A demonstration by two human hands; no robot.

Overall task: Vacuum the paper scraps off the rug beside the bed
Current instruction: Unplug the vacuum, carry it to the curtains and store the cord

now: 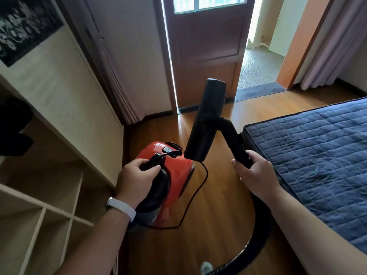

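A red canister vacuum (174, 171) hangs above the wooden floor, carried by its black top handle, which my left hand (137, 179) grips. My right hand (252, 171) grips the black suction tube just below its bend. The black floor nozzle (206, 124) on that tube points up toward the door, off the floor. A thin black power cord (198, 187) loops down from the vacuum. The ribbed hose (238, 257) curves along the floor at the bottom. No rug or paper scraps are in view.
The bed with a quilted blue cover (317, 159) fills the right side. A beige shelf unit (59, 135) with open cubbies lines the left. A brown door (206, 52) stands open ahead, showing an outside floor. Wooden floor (218, 205) runs between shelf and bed.
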